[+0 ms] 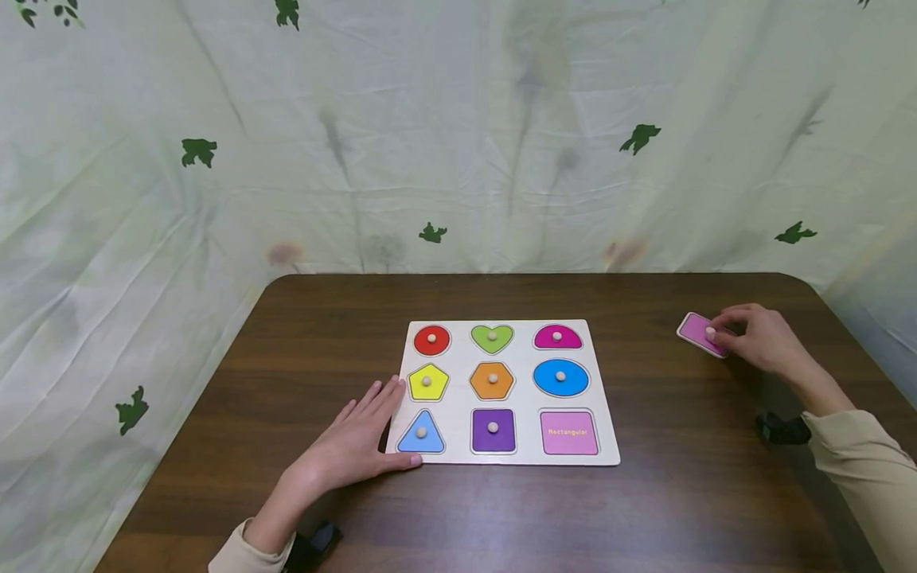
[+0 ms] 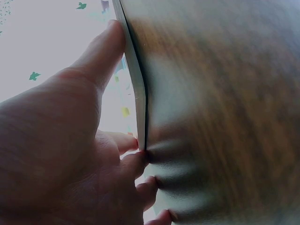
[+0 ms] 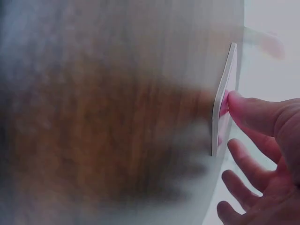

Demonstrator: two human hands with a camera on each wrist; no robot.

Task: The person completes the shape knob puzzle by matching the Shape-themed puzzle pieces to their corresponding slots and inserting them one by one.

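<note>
A white shape-puzzle board (image 1: 458, 414) lies on the brown table. My left hand (image 1: 361, 438) rests at its lower left corner, fingers straight along the left edge and thumb at the front edge. Off to the right, my right hand (image 1: 762, 342) pinches the small knob of a pink rectangular puzzle piece (image 1: 691, 328) between thumb and fingertip. In the right wrist view the piece (image 3: 220, 117) appears edge-on, close over the table. On the board, the recess marked "Rectangular" (image 1: 568, 434) holds no piece. The other recesses hold knobbed shapes, such as the purple square (image 1: 493, 442) beside it.
The dark wooden table (image 1: 501, 517) has rounded far corners. Behind it hangs a pale curtain (image 1: 458, 143) with green leaf prints. A dark band (image 1: 782, 430) is at my right wrist, and another (image 1: 315, 545) at my left.
</note>
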